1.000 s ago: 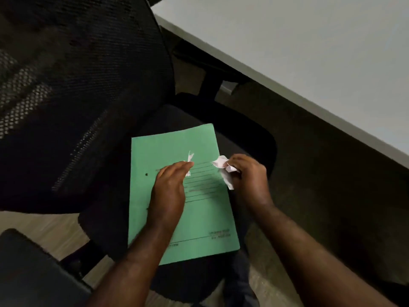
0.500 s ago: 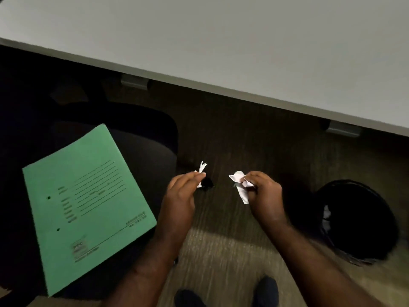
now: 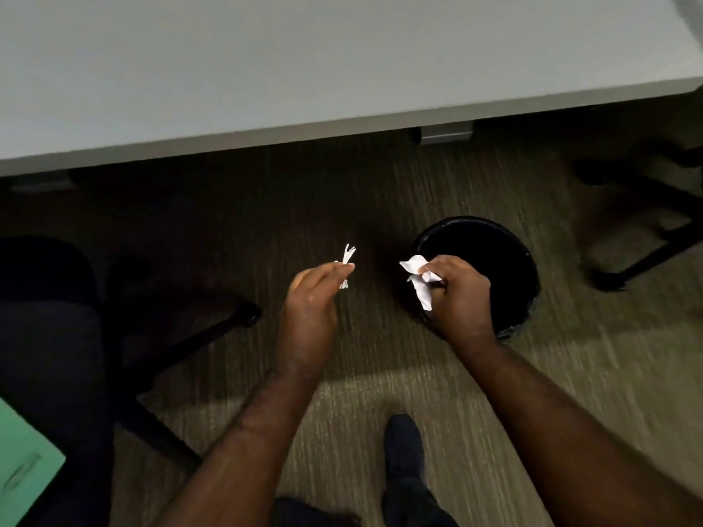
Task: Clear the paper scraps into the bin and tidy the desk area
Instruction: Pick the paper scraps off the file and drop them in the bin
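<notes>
Looking down from the head view, the right hand [image 3: 462, 298] hangs over the near rim of the round black bin [image 3: 513, 252] on the carpet, its grip pinched on a crumpled white paper scrap [image 3: 418, 277]. The left hand [image 3: 310, 310], just left of the bin and apart from it, pinches a smaller twisted scrap [image 3: 347, 260] between its fingertips. The pale desk [image 3: 304, 70] spans the top. A green folder [image 3: 23, 465] lies on the chair seat [image 3: 49, 336] at far left.

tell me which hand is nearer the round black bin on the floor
Right. The right hand with its crumpled white paper scrap overlaps the round black bin; the left hand is off to its left over carpet.
</notes>
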Demonstrator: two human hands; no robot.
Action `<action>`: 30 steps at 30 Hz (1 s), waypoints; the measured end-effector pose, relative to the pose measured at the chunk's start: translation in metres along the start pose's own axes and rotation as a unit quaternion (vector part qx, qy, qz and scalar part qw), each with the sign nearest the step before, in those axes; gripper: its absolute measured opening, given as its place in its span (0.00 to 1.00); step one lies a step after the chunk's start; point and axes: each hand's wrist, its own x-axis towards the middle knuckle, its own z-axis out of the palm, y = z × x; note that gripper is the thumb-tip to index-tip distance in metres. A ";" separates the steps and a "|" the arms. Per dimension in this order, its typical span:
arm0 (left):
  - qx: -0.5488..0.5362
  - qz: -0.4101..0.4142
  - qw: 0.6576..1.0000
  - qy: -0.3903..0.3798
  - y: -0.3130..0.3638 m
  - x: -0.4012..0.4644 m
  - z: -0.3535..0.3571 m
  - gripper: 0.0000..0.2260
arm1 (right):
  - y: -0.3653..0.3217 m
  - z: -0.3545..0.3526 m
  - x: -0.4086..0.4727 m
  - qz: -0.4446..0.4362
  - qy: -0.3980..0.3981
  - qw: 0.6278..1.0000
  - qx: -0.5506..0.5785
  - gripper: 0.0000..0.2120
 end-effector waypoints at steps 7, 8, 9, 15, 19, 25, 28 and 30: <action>-0.066 0.050 0.994 -0.070 0.060 0.008 0.099 0.20 | 0.079 -0.056 -0.005 0.139 0.081 0.987 -0.009 0.07; -0.072 0.057 0.993 -0.081 0.065 0.008 0.112 0.19 | 0.088 -0.062 -0.005 0.154 0.094 0.984 -0.008 0.07; -0.077 0.062 0.991 -0.093 0.072 0.009 0.127 0.19 | 0.097 -0.068 -0.003 0.166 0.104 0.981 -0.009 0.06; -0.109 0.064 0.974 -0.186 0.105 0.041 0.188 0.21 | 0.131 -0.090 0.020 0.199 0.060 0.978 -0.036 0.09; -0.116 0.029 0.962 -0.245 0.113 0.069 0.206 0.29 | 0.135 -0.100 0.026 0.210 -0.002 0.978 -0.006 0.19; -0.228 -0.059 0.934 -0.269 0.112 0.088 0.201 0.31 | 0.125 -0.107 0.021 0.202 0.019 0.978 0.049 0.22; -0.292 -0.077 0.907 -0.293 0.111 0.091 0.195 0.32 | 0.120 -0.107 0.019 0.202 0.018 0.978 0.049 0.22; -0.284 -0.062 0.911 -0.292 0.110 0.092 0.192 0.31 | 0.117 -0.104 0.018 0.195 0.018 0.980 0.044 0.21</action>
